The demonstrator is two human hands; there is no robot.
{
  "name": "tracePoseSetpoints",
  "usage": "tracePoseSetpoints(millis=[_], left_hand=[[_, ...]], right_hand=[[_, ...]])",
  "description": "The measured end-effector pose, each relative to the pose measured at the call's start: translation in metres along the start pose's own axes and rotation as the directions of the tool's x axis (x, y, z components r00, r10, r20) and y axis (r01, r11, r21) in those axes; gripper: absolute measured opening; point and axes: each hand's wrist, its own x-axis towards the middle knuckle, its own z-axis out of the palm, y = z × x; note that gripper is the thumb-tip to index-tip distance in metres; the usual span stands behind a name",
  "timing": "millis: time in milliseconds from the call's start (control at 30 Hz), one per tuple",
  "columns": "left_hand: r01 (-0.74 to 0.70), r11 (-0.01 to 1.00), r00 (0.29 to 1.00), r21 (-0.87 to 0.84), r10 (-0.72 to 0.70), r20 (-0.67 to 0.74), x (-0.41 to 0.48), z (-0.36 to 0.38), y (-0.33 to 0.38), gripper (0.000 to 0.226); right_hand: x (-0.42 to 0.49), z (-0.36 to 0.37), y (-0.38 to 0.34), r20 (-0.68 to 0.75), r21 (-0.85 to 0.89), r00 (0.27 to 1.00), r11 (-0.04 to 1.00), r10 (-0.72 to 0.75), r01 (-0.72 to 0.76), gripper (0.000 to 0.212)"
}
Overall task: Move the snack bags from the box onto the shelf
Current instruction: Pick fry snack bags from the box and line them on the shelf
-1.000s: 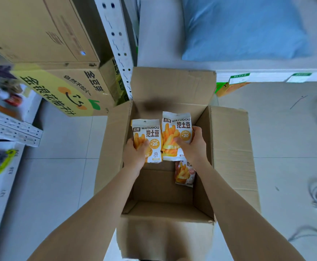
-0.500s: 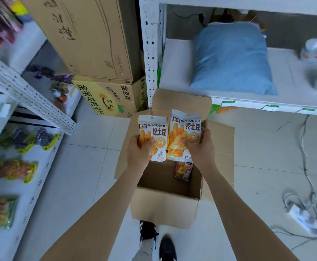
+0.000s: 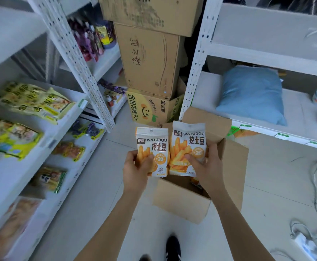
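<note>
I hold two white and orange snack bags upright above the open cardboard box (image 3: 180, 200). My left hand (image 3: 137, 168) grips the left snack bag (image 3: 154, 146) by its lower part. My right hand (image 3: 206, 166) grips the right snack bag (image 3: 187, 142) at its lower right. Inside the box an orange corner of another snack bag (image 3: 196, 180) peeks out beside my right wrist. The white shelf (image 3: 46, 132) on my left carries rows of yellow and orange packets.
Stacked cardboard cartons (image 3: 150, 59) stand behind the box between two white racks. A blue pillow (image 3: 251, 93) lies on the right rack's lower shelf. A power strip (image 3: 308, 245) and cables trail on the tiled floor at right. My shoe (image 3: 173, 247) is below the box.
Both hands have lifted the two bags up out of the box. My view has risen and swung left, bringing the stocked left shelf into sight.
</note>
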Motion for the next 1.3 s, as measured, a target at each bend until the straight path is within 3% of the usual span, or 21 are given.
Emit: tracePoseSetpoints(millis=[367, 667, 933, 1167, 1300], left_hand=[[-0.118, 0.990, 0.952, -0.077, 0.090, -0.292, -0.089, -0.158, 0.054, 0.019], [-0.216, 0.967, 0.792, -0.137, 0.092, -0.604, -0.158, -0.272, 0.081, 0.032], [-0.287, 0.953, 0.614, -0.099, 0.104, -0.782, -0.198, -0.386, 0.097, 0.021], [-0.325, 0.945, 0.502, -0.022, 0.152, -0.851, -0.202, -0.472, 0.111, 0.022], [-0.315, 0.949, 0.478, -0.001, 0.157, -0.864, -0.184, -0.505, 0.123, 0.025]], right_hand=[[-0.086, 0.052, -0.129, 0.253, 0.094, 0.929, 0.962, -0.272, 0.256, 0.058], [-0.149, 0.113, -0.228, 0.459, 0.213, 0.750, 0.878, -0.477, 0.428, 0.056], [-0.215, 0.201, -0.307, 0.569, 0.358, 0.570, 0.803, -0.592, 0.476, 0.057], [-0.262, 0.269, -0.361, 0.567, 0.454, 0.489, 0.747, -0.663, 0.485, 0.058], [-0.262, 0.303, -0.388, 0.553, 0.479, 0.468, 0.723, -0.689, 0.498, 0.057]])
